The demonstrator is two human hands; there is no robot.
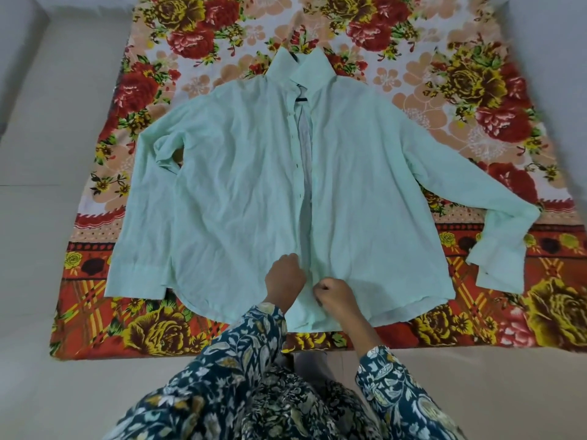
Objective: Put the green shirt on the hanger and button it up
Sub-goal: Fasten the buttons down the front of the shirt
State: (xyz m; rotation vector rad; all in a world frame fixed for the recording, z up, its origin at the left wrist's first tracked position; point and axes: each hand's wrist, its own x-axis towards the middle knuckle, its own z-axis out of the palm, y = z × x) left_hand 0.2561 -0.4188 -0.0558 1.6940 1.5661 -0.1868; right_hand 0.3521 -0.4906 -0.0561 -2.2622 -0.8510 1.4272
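Two hands grip the shirt [228, 192] at six o'clock: left hand [286, 277] and right hand [333, 295] each pinch a placket edge, probably aligning the lowest button; hanger [301, 99] at twelve.

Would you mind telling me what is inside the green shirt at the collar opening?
A dark hanger bar shows in the green shirt's neck gap, beside a label. Fabric hides its arms and hook.

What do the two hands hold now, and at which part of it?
Both hold the green shirt near its hem: the left hand pinches the button-side front edge, the right hand the opposite front edge.
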